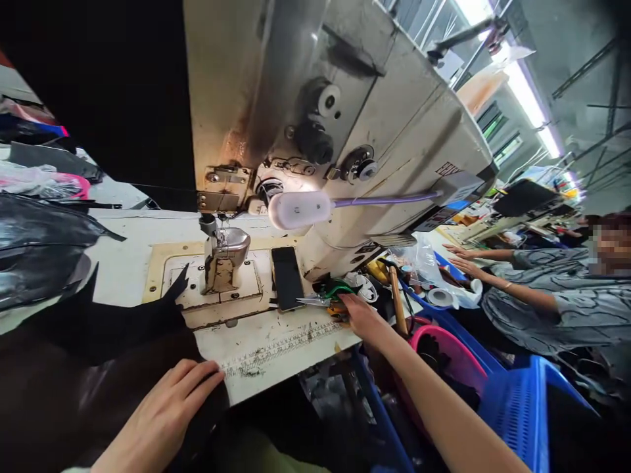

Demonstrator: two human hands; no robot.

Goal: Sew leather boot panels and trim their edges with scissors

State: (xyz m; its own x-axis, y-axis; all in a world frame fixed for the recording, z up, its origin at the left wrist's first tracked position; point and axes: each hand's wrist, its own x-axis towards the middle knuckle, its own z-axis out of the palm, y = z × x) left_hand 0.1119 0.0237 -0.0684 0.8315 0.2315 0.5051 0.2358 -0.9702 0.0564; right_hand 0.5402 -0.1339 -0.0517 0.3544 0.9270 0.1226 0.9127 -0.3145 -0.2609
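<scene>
My left hand (160, 407) lies on a large dark sheet of leather-like material (64, 374), palm down, fingers stretched toward the printed ruler strip (280, 348) along the table's front edge. Its thumb is hidden. Farther right, my right hand (363, 320) is closed at the handles of a small pair of scissors (315, 300), whose blades point left; orange and green parts show by the fingers. Some of those fingers are hidden. A dark phone (288, 277) lies just left of the blades. Beyond my hands stands a sewing machine (280, 85) with a raised post (224, 263).
A lit lamp (300, 209) hangs beside the machine head. On the right are a wooden handle (397, 299), a tape roll (440, 297), a pink basket (451, 341) and a blue basket (513, 414). Another person's hands (466, 259) reach in there. Black material (39, 249) lies at left.
</scene>
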